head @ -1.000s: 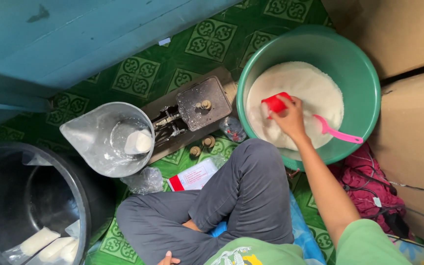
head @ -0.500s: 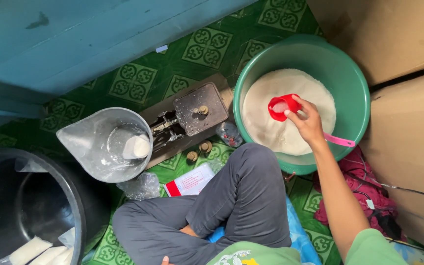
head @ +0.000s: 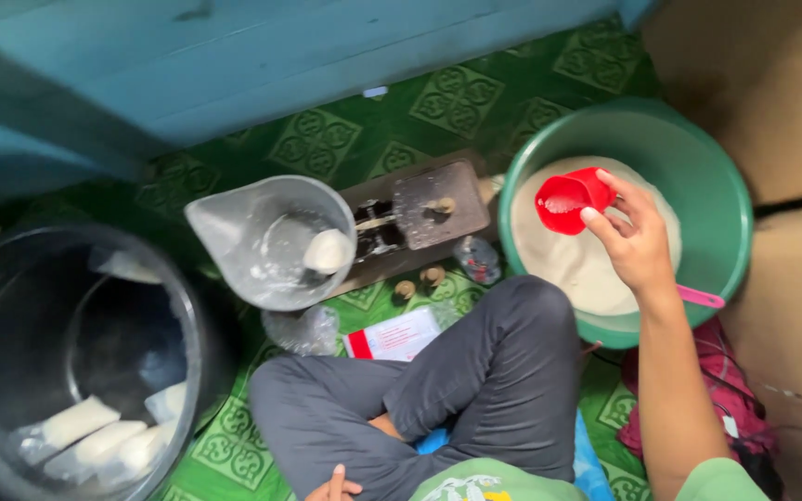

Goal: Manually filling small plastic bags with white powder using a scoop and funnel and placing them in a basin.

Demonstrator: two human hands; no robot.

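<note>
Red plastic is what we grip: our right hand [head: 638, 241] is closed around a small red scoop cup [head: 568, 199], fingers wrapped on its rim and side, and it hangs tilted over the green basin [head: 730, 199]. We see a little white powder inside the cup. The basin holds a wide bed of white flour [head: 568, 264], and a pink handle [head: 701, 297] pokes out past our wrist, lying toward the basin's near rim.

Left of the basin, just beside it, sits a brown balance scale [head: 424, 213] on the green patterned mat [head: 336, 139]. On the scale's far side from the basin rests a clear plastic bag [head: 266, 241], open at the top, with a white lump in it. A red and white packet [head: 396, 334] lies nearer to us than the scale, beside our grey-trousered knee [head: 512, 362].

Well left of the basin stands a large clear tub [head: 187, 325] with several filled white packets [head: 81, 436] at its bottom.

Our left hand [head: 334, 484] barely shows at the lower edge, resting by our leg; we cannot tell whether it holds anything.
</note>
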